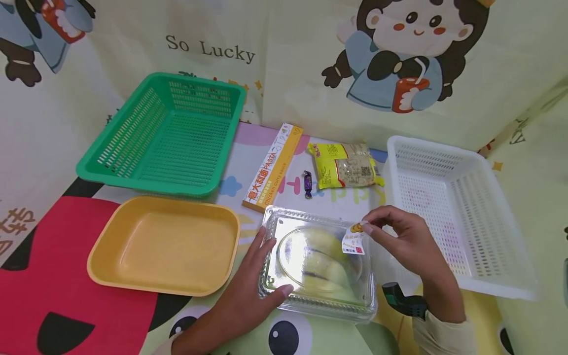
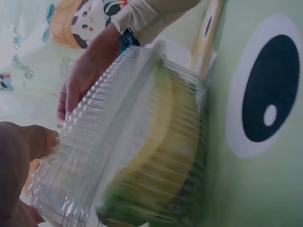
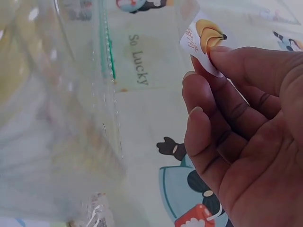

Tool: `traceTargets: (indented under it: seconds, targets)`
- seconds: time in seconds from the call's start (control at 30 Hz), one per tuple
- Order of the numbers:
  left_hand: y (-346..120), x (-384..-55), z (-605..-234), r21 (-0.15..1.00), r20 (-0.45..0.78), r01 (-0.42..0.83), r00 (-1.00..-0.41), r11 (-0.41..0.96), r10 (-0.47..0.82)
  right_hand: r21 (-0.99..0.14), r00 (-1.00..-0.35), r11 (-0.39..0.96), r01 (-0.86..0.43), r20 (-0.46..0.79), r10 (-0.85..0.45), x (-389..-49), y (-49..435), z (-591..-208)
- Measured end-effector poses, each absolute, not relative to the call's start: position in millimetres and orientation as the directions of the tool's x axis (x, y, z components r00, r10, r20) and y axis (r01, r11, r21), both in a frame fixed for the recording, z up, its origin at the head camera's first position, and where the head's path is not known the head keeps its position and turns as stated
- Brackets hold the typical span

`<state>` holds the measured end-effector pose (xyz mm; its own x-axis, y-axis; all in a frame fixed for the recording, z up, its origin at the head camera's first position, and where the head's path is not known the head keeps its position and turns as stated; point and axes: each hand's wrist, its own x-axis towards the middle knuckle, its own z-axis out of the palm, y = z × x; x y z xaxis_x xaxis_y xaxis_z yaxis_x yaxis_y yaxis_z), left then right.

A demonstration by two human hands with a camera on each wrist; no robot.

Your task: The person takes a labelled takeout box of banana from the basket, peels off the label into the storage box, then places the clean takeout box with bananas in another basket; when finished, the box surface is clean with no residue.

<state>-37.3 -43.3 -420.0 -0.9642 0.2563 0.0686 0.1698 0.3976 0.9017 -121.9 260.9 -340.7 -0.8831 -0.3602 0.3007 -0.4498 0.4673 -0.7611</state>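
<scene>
Left hand [image 1: 250,286]: fingers spread, resting along the near-left edges of the see-through box, thumb on its lid
Right hand [image 1: 406,241]: thumb and finger pinching the sticker [image 1: 353,241], its top edge curled up over the lid's far-right part
See-through box [image 1: 319,305]: flat on the printed cloth [image 1: 230,185], between the yellow tray [image 1: 168,246] and white basket [image 1: 466,276], yellow-green food [image 1: 327,268] inside
Beyond it, from where I stand: pasta box [image 1: 272,167], purple sweet [image 1: 308,185], yellow bag [image 1: 346,166]

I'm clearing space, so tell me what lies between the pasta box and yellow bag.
The head view shows a small purple packet there, apart from both.
</scene>
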Motion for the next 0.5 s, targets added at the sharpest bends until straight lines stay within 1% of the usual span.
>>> traceTargets:
  seconds: [0.1,0.2,0.3,0.4,0.5]
  targets:
    - [-44.6,-37.0,-414.5,0.900,0.103,0.198,-0.962,0.389,0.252,-0.753,-0.882,0.478,-0.452,0.295,-0.368,-120.9,257.7,-339.6]
    - [-48.3,-40.1,-408.7,0.891,0.192,0.269,-0.953,0.366,0.233,-0.740,-0.872,0.482,-0.470,0.302,-0.386,-120.6,254.6,-337.1]
    - [-51.8,-46.6,-402.7,0.877,0.321,0.379,-0.920,0.297,0.225,-0.723,-0.851,0.471,-0.505,0.326,-0.412,-120.1,250.5,-334.2]
    - [-52.9,-53.1,-397.2,0.853,0.421,0.470,-0.876,0.227,0.234,-0.714,-0.823,0.439,-0.546,0.356,-0.443,-120.3,244.6,-332.1]
    - [-53.5,-58.0,-392.3,0.849,0.449,0.494,-0.862,0.189,0.236,-0.701,-0.797,0.416,-0.579,0.380,-0.469,-120.6,238.0,-330.4]
